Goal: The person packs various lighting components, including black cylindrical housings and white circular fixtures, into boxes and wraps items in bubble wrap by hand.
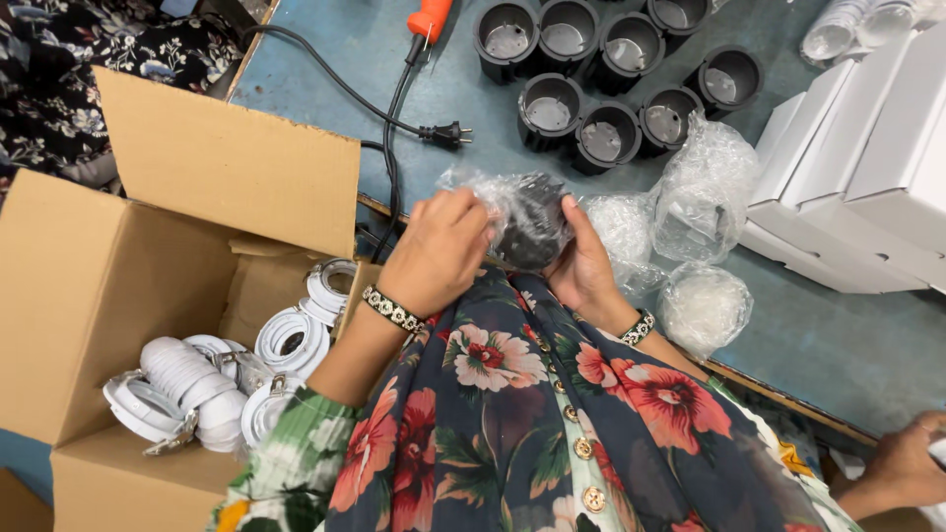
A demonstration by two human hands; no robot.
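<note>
Both hands were observed above the blue worktable (463,108) edge: left hand (439,251) and right hand (583,264) were closed around a black cylindrical housing in clear plastic wrap (527,219), held between them. An open brown cardboard box (148,227) of white ribbed round fittings (192,379) was noted left; unwrapped black cylindrical housings (591,69) were grouped beyond.

The person wears a dark dress printed with large red, pink and cream flowers and green leaves, a row of small gold buttons running down its front. The left hand (439,246) has a black-and-white beaded bracelet at its 7 o'clock; the right hand (583,266) has a matching one at 4 o'clock.
</note>
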